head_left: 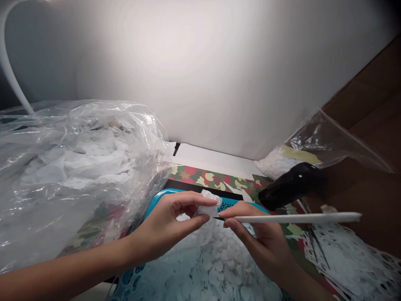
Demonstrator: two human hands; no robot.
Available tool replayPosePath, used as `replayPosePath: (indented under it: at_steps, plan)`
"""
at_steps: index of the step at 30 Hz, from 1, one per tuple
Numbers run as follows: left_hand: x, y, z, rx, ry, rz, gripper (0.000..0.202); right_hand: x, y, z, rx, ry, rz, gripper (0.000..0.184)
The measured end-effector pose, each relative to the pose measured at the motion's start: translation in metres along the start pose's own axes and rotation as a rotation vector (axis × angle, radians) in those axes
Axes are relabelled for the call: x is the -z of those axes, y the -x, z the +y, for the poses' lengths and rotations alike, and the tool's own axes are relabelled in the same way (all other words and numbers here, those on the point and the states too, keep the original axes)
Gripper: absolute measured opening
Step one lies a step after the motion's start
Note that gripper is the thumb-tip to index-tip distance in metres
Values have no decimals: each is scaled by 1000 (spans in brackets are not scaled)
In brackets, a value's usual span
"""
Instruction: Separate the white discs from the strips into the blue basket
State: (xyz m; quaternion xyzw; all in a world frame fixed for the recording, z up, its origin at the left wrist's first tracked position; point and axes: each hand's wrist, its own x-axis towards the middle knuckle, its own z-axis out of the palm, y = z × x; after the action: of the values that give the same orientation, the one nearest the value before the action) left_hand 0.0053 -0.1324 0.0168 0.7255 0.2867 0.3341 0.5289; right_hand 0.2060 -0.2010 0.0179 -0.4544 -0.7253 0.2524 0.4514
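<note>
Fingers of the left hand point(163, 225) pinch together on a small crumpled white scrap point(208, 204), thumb below and forefinger above, with the scrap standing just past the fingertips. Fingers of the right hand point(260, 238) close around a long, thin white rod point(297, 218), which lies nearly level and points toward the scrap. Its dark tip sits at the scrap's lower edge, between the two hands, and the rod's far end reaches out to the right.

Directly below the hands sits a bright blue plastic basket point(166, 196) heaped with flat white discs point(219, 267). To the left, a large clear plastic bag point(78, 167) bulges with more white pieces. To the right lie a glossy black plastic object point(290, 186), a smaller clear bag point(332, 144) with white pieces inside, and a white sheet punched with round holes point(351, 259). Under these spreads a red-and-green patterned cloth point(203, 177), with a white board point(200, 75) standing behind.
</note>
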Motion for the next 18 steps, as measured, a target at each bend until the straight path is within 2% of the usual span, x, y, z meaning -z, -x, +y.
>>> replayPosePath:
  at_steps: [5, 8, 18]
  plan:
    - [-2, 1, -3, -47, -33, -28, 25, 2, -1, -2, 110, 61, -89, 24]
    - [-3, 2, -3, -71, -45, -27, 25, 1, 1, -2, 85, 74, -109, 24]
    - [-4, 1, -2, -83, -89, -27, 26, -2, -1, -7, 88, 151, -68, 22]
